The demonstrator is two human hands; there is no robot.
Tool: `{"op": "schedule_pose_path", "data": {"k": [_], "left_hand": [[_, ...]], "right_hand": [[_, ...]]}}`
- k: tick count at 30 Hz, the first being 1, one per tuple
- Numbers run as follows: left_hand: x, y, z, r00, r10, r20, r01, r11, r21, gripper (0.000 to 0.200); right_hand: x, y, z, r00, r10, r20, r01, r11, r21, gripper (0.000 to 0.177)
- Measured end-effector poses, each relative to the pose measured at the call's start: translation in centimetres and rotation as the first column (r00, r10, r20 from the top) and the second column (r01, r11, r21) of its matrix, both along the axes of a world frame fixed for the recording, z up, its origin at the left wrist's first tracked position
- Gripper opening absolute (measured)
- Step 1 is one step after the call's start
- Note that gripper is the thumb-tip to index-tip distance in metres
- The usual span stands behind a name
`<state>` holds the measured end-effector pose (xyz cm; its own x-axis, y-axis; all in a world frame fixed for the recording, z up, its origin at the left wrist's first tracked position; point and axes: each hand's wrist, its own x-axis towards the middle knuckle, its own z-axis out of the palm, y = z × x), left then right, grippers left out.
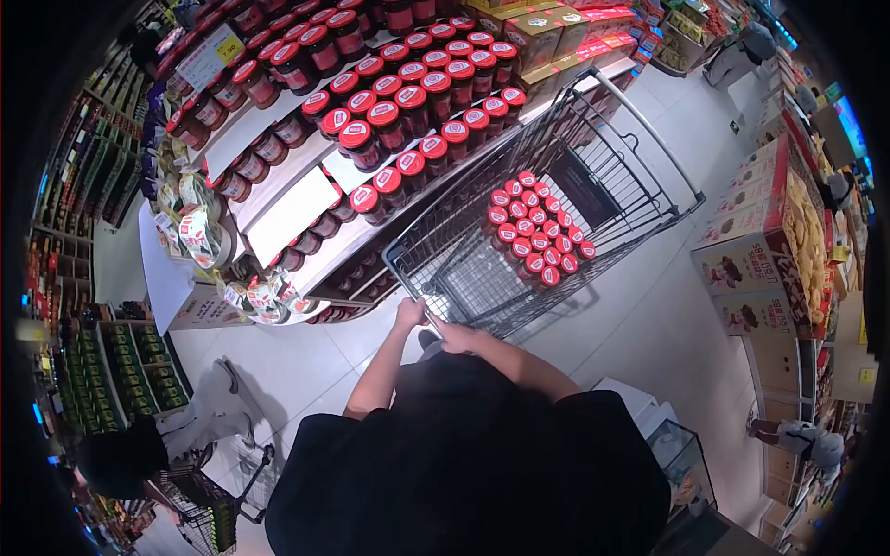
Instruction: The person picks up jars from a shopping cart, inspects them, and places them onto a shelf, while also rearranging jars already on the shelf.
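My left hand (pixel 411 313) and my right hand (pixel 452 335) are close together at the near end of a metal shopping cart (pixel 422 215). Both have their fingers closed. Between them shows a thin, light edge, too small to tell whether it is the cart's rim or a separate item. Inside the cart, a block of several red-lidded jars (pixel 538 227) stands upright toward the handle side, with bare wire floor beside it on my side.
A tiered shelf (pixel 292 222) of red-lidded jars borders the cart's left, with boxes (pixel 538 42) behind. Printed cartons (pixel 742 264) stand right. A person (pixel 199 412) with another cart (pixel 190 500) is lower left; another person (pixel 805 440) is lower right. A glass-sided case (pixel 677 454) is near my right.
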<state>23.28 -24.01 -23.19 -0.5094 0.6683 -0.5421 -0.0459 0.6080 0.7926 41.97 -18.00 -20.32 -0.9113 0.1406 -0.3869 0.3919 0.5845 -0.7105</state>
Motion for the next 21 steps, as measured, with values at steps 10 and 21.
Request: {"op": "schedule_pose_path", "data": {"k": [10, 21], "left_hand": [[-0.4, 1.1, -0.8, 0.999, -0.036, -0.022, 0.036, 0.999, -0.015, 0.047], [-1.3, 1.1, 0.2, 0.980, -0.072, 0.184, 0.062, 0.996, 0.061, 0.040]], "right_hand": [[0.8, 0.8, 3.6, 0.995, -0.037, 0.091, 0.044, 0.996, -0.074, 0.097], [1.2, 0.9, 2.2, 0.987, -0.139, -0.081, 0.128, 0.984, -0.122, 0.091]]}}
